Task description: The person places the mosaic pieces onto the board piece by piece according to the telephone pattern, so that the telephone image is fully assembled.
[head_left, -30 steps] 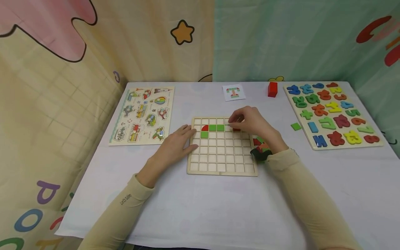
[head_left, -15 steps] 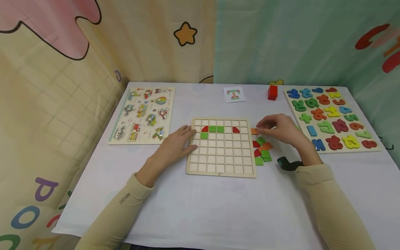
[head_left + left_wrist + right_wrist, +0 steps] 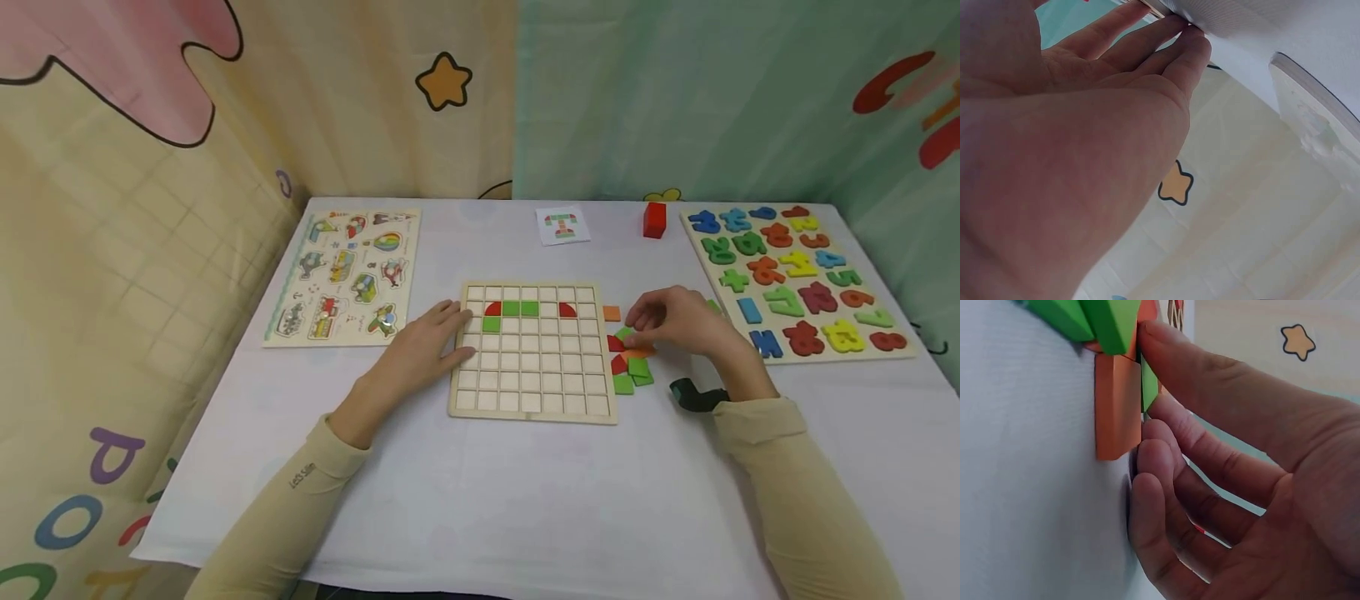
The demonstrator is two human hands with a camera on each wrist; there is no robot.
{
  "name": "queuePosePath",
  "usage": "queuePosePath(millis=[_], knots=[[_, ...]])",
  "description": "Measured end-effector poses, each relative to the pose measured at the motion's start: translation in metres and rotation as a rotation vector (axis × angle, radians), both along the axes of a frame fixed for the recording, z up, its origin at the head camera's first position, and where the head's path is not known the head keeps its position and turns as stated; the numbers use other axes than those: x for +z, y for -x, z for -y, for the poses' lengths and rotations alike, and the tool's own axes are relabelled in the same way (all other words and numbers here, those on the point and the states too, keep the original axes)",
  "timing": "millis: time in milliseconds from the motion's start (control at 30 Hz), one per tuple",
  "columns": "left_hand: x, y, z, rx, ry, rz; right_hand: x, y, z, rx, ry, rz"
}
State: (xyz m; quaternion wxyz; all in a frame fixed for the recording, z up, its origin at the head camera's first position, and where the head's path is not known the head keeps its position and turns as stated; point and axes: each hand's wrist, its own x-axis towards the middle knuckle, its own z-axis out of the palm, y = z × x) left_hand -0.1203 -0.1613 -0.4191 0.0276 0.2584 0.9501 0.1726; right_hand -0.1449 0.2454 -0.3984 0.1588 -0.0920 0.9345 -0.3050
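A wooden grid board (image 3: 531, 417) lies mid-table, with green square tiles (image 3: 529, 309) and two red quarter-round tiles (image 3: 567, 310) in its upper cells. My left hand (image 3: 418, 343) rests along the board's left edge, fingers extended and thumb on the rim. To the right of the board is a loose heap of green, red and orange tiles (image 3: 640, 369). There my right hand (image 3: 678, 323) pinches a green tile (image 3: 1149, 381) between thumb and forefinger; an orange tile (image 3: 1117, 409) lies beside it in the right wrist view. One orange square (image 3: 612, 313) lies apart, by the board's right edge.
A picture card (image 3: 562, 226) and a red block (image 3: 655, 220) are at the back. The picture puzzle board (image 3: 341, 279) lies left, the number puzzle board (image 3: 802, 283) right. A green tile (image 3: 713, 306) is partly hidden behind my right hand.
My right hand has left the board and moved right to the tile heap. An orange square now lies let go beside the board. My left hand stays at the edge.
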Motion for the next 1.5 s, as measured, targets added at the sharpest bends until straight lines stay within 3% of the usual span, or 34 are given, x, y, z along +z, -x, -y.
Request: queuePosePath(millis=[400,633,1067,1500], knots=[[0.0,0.001,-0.001,-0.003,0.001,-0.002,-0.001,0.0,0.001,0.041,0.053,-0.028],[-0.001,0.001,0.001,-0.009,0.001,-0.009,0.005,0.002,0.008,0.005,0.137,-0.08],[-0.002,-0.001,-0.001,0.0,-0.01,0.007,0.01,0.034,0.067,-0.005,0.204,-0.185],[-0.002,0.0,-0.001,-0.003,0.02,-0.004,-0.008,0.03,0.1,-0.042,0.193,-0.245]])
